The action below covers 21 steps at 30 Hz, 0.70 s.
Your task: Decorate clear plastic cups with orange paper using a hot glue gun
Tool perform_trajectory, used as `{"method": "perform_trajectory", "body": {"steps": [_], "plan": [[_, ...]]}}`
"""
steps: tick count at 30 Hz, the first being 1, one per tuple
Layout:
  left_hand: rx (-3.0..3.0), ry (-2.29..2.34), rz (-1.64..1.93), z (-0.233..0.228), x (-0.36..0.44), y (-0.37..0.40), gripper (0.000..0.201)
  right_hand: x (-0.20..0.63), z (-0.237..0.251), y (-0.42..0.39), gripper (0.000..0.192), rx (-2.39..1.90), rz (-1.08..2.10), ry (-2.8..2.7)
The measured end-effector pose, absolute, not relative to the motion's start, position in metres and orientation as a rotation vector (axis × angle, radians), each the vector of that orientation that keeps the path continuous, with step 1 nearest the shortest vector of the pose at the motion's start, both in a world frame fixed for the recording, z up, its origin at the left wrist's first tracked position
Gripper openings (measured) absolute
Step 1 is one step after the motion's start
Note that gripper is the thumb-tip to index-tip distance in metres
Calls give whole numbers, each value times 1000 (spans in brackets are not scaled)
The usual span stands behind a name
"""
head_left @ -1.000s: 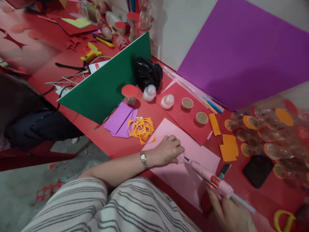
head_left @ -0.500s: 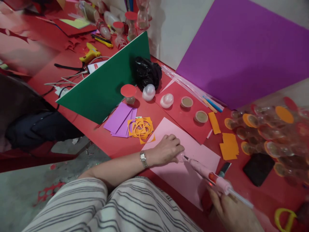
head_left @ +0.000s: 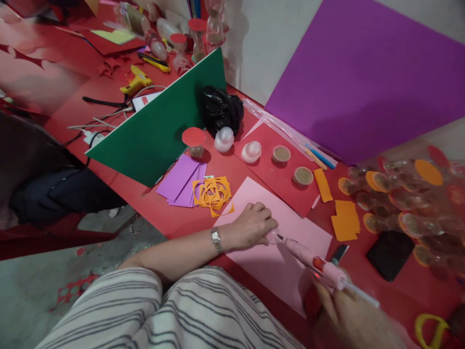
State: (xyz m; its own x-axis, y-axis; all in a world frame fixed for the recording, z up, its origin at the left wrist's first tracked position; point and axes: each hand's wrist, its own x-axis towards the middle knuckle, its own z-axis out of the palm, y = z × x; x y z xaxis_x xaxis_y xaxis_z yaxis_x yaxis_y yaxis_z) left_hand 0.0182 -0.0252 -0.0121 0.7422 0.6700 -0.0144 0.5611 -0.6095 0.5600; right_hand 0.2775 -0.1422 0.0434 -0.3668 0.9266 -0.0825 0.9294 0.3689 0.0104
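Note:
My right hand (head_left: pixel 358 310) grips a pink glue gun (head_left: pixel 308 259) with a clear glue stick jutting from its back end. The gun's dark nozzle meets a small clear round plastic piece (head_left: pixel 272 236) on a sheet of pink paper (head_left: pixel 269 271). With fingers bent, my left hand (head_left: pixel 250 225) pins this piece to the paper; part of it is hidden under the fingers. Beyond the paper, two small cups of sand (head_left: pixel 302 176) and a clear plastic cup (head_left: pixel 251 152) stand on red card.
Orange paper cut-outs (head_left: pixel 212 194) and purple cards (head_left: pixel 181 182) lie left of the paper. A green board (head_left: pixel 163 121) stands behind them. Hourglass-like bottles (head_left: pixel 410 208), a black phone-like object (head_left: pixel 390 254) and yellow-handled scissors (head_left: pixel 430 332) are at right. A seated person's leg (head_left: pixel 65 196) shows at left.
The back of the glue gun has shifted very slightly, its nozzle still at the clear plastic piece. My left hand has stayed in place.

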Motion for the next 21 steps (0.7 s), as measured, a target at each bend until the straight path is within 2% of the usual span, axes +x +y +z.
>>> {"method": "perform_trajectory", "body": {"steps": [7,13,17,21], "plan": [[2390,923,249,-9,17,-25,44,275,38,-148,44,1812,-148,2384],[2379,925,255,-10,18,-25,45,281,47,-132,49,1681,-339,2359],[2379,933,275,-12,18,-26,46,278,43,-135,40,1804,-292,2198],[2392,929,297,-14,18,-26,46,287,34,-137,40,1738,-182,2300]]}}
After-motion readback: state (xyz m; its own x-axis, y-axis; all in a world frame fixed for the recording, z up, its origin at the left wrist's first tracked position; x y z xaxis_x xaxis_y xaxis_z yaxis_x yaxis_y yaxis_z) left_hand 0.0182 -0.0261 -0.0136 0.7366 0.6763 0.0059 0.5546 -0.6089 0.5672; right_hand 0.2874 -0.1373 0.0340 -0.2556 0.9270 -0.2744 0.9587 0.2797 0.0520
